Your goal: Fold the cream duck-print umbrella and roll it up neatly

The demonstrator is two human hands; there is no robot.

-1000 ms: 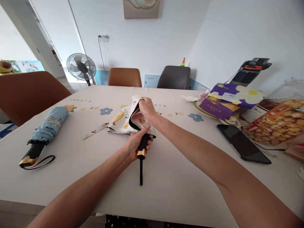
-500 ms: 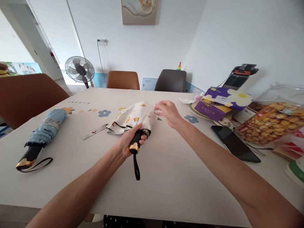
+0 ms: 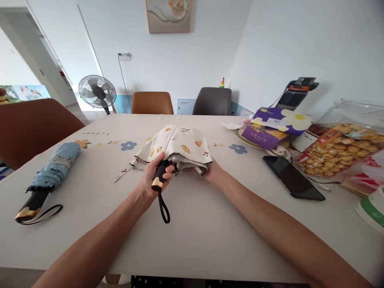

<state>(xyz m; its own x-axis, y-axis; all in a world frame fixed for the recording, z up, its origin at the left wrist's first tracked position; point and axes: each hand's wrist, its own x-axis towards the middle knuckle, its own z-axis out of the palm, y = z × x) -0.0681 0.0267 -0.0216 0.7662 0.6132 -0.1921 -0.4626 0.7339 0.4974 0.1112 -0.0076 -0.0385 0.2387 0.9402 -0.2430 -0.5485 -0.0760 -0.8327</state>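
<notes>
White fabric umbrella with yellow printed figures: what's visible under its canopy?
Beneath the front edge of the white canopy, pale folded fabric shows. The right hand is partly hidden at the right edge; its fingers and anything deeper are covered.

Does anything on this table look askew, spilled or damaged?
No spill or damage is visible. The white umbrella looks untidy: it bulges loosely and its strap trails out leftward, while the blue umbrella lies furled.
</notes>
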